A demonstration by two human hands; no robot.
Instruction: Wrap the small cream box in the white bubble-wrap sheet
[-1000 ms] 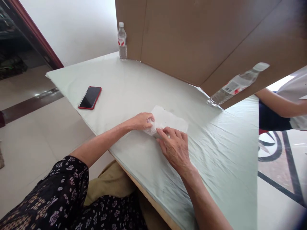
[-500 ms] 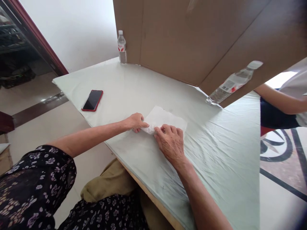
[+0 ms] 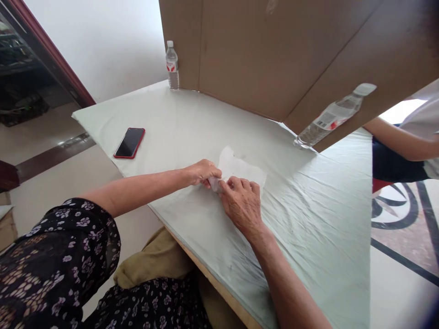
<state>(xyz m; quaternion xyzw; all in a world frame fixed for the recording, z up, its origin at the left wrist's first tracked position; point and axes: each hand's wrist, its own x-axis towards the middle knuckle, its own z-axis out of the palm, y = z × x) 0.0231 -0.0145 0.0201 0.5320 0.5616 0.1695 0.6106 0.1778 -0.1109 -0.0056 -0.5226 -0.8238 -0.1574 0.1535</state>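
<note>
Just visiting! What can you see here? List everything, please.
tablecloth: one, pale green, across the middle
thin sheet: one, white, on the tablecloth, near centre
smartphone: one, black, red case, tablecloth's left
cardboard panel: one, brown, standing at far side
bottles: two, clear, against the panel, left and right
wall: one, white, upper left
door frame: one, dark red, upper left
floor: one, pale with dark bands, both sides
other person: one, pale top, dark bottoms, right edge
floral garment: one, black, lower left
cloth: one, olive, lower middle
left grip: one, bare, pinching the sheet
right grip: one, bare, touching its near edge
</note>
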